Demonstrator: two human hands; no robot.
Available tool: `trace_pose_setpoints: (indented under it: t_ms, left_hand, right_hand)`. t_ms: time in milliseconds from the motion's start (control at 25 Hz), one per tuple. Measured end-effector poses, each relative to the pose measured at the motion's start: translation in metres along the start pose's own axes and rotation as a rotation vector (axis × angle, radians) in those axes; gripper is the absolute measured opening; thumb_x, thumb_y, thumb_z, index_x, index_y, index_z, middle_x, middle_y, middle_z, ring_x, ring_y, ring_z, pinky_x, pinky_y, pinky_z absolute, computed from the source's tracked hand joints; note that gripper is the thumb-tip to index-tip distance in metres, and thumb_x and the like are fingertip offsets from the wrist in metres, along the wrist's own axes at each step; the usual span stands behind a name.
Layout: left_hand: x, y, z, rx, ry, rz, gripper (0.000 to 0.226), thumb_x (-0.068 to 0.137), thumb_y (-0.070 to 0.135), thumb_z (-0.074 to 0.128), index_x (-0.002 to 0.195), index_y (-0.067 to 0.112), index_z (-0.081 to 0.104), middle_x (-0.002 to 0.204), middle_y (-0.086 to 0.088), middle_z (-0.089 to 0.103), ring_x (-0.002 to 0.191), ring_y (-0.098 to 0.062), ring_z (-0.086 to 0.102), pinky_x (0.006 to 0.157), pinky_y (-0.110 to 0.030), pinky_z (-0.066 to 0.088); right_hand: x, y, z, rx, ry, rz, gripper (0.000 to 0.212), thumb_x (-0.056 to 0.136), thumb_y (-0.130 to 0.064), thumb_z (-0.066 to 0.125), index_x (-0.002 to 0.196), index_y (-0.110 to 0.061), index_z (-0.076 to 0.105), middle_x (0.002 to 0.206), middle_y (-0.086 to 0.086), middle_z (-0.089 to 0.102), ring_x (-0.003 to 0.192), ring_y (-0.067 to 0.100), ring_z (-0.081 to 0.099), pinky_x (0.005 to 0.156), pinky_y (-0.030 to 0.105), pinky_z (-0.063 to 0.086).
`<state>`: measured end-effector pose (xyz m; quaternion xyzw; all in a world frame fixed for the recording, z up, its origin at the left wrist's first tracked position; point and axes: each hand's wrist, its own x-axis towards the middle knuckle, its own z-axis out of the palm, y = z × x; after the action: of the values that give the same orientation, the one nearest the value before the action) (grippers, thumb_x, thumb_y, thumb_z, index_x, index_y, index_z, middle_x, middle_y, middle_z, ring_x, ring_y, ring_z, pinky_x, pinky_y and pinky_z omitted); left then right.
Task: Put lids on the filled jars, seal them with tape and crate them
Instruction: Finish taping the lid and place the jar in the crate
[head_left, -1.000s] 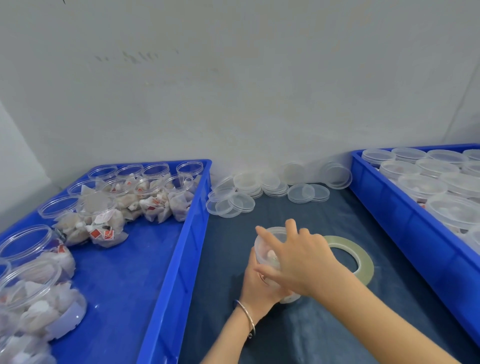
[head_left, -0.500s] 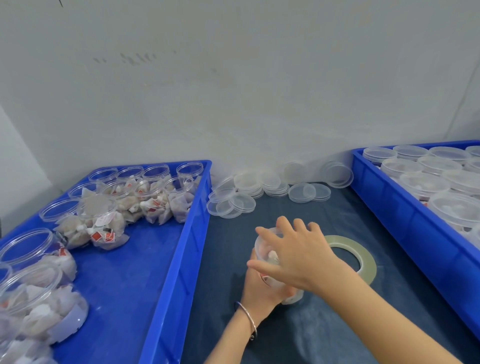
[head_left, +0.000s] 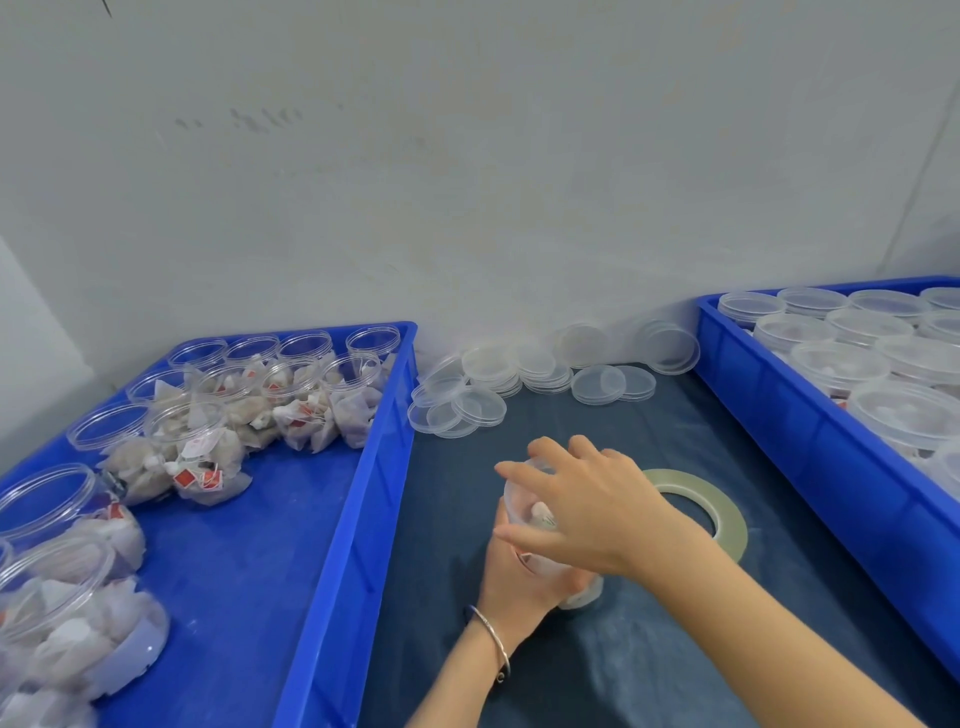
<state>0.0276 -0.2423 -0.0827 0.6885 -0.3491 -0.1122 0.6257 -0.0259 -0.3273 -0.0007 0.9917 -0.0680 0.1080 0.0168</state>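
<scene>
Left hand (head_left: 511, 571) grips the jar (head_left: 524, 512) (tilted) from below; right hand (head_left: 587, 506) clasps its top.

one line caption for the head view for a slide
Both hands, left hand and right hand, grip a filled jar beside the tape roll.

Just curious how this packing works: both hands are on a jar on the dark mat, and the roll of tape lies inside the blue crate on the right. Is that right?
Not quite. The roll of tape lies on the dark mat, beside the jar and outside the right crate, as the head view shows. Both the left hand and right hand are indeed on the jar.
</scene>
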Motion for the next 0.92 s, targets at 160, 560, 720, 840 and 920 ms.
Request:
trace_pose_setpoints:
  t_ms: [160,560,720,840,920]
  left_hand:
    - [0.001,0.002,0.003,0.139,0.041,0.039,0.065,0.056,0.02,0.079,0.108,0.032,0.04,0.106,0.013,0.052,0.095,0.014,0.051,0.081,-0.003,0.04]
    - [-0.005,-0.011,0.007,-0.073,0.128,-0.08,0.073,0.044,0.034,0.083,0.11,0.029,0.051,0.102,0.008,0.064,0.092,0.001,0.063,0.074,-0.011,0.049]
    - [-0.011,-0.006,0.001,-0.145,0.043,-0.082,0.093,0.045,0.032,0.084,0.127,0.033,0.039,0.126,0.006,0.054,0.11,-0.001,0.057,0.085,-0.013,0.047]
    - [-0.01,0.009,-0.011,-0.205,-0.038,-0.04,0.104,0.054,0.037,0.076,0.14,0.033,0.018,0.141,0.014,0.034,0.122,0.01,0.044,0.094,-0.011,0.04]
    - [-0.007,0.029,-0.014,-0.22,0.151,0.004,0.083,0.065,0.04,0.074,0.135,0.035,0.029,0.14,0.016,0.038,0.124,0.008,0.045,0.101,-0.02,0.04]
  right_hand:
    - [-0.002,0.01,0.005,0.165,0.014,-0.12,0.052,0.089,-0.063,0.038,0.139,-0.045,0.038,0.14,-0.018,0.038,0.129,0.01,0.033,0.094,0.029,0.036]
    - [-0.012,0.029,0.008,0.928,0.277,0.141,0.041,0.096,-0.044,0.044,0.137,-0.044,0.042,0.134,-0.019,0.045,0.126,0.002,0.041,0.102,0.018,0.032]
    - [-0.067,0.077,0.047,0.316,-0.067,0.63,0.053,0.094,-0.05,0.045,0.138,-0.022,0.041,0.144,-0.006,0.038,0.128,0.015,0.04,0.103,0.032,0.032]
    - [-0.101,0.083,0.068,0.024,-0.28,0.531,0.05,0.093,-0.062,0.034,0.132,-0.031,0.042,0.138,-0.019,0.036,0.127,0.001,0.038,0.117,0.042,0.009]
    - [-0.105,0.08,0.065,-0.082,-0.218,0.471,0.036,0.097,-0.057,0.028,0.119,-0.035,0.045,0.124,-0.021,0.044,0.118,-0.003,0.044,0.118,0.043,0.0]
